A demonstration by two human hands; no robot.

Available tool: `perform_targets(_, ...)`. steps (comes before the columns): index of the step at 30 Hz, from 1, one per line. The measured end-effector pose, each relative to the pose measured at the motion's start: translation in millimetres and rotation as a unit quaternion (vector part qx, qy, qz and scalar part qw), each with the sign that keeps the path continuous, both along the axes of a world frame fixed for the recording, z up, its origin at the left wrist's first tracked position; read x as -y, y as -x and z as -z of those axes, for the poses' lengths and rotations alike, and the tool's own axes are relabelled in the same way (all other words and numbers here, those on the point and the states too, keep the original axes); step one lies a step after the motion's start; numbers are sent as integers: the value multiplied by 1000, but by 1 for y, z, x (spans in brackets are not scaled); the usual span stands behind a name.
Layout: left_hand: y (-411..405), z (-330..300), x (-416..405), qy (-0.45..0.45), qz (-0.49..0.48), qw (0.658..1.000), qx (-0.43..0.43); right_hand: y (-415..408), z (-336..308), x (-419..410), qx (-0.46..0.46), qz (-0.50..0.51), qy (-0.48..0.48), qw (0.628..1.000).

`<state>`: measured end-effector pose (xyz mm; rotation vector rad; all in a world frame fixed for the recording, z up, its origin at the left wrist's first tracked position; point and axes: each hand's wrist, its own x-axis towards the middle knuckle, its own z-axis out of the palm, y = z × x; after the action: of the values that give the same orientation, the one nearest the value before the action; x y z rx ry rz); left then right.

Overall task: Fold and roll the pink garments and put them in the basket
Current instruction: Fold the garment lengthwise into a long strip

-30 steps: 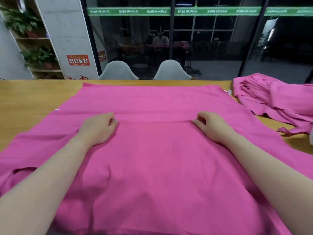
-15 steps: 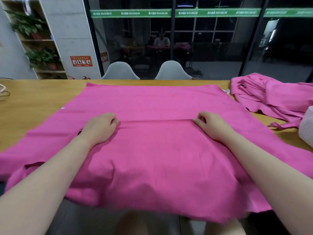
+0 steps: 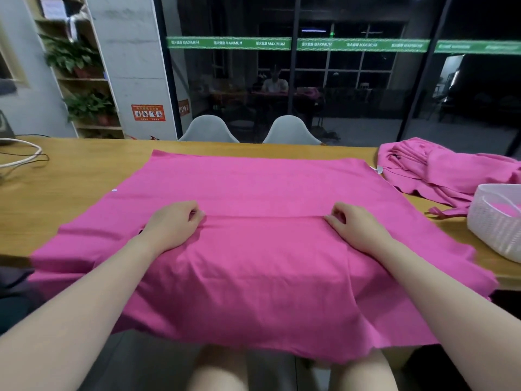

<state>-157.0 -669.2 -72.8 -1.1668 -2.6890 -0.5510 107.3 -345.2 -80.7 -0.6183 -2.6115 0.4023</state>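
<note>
Table [image 3: 84,176] carries the garment [image 3: 253,187] spread flat, near part hanging over the front edge. A fold edge [image 3: 265,217] runs straight between the hands. Left hand [image 3: 172,224] and right hand [image 3: 355,227] each pinch that edge with curled fingers. Spare garments [image 3: 439,170] lie far right, touching the basket [image 3: 490,221]. Advice: keep both pinches level, tension even, and press the crease flat before rolling.

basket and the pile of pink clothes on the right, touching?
Cannot tell. In the head view the basket overlaps the pile, hiding any contact or gap.
</note>
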Motion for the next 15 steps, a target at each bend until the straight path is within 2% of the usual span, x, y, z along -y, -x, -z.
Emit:
perform_targets(7, 28, -46, -17, -38, -14, 994, -102, 19, -47, -14, -72, -16, -65, 995)
perform_targets(11, 51, -55, -38, -16, -6, 994, -112, 48, -59, -36, -64, -2, -78, 995)
perform_targets(15, 70, -38, -55, 14, -6, 995, -95, 76, -40, -53, -31, 10, -43, 999)
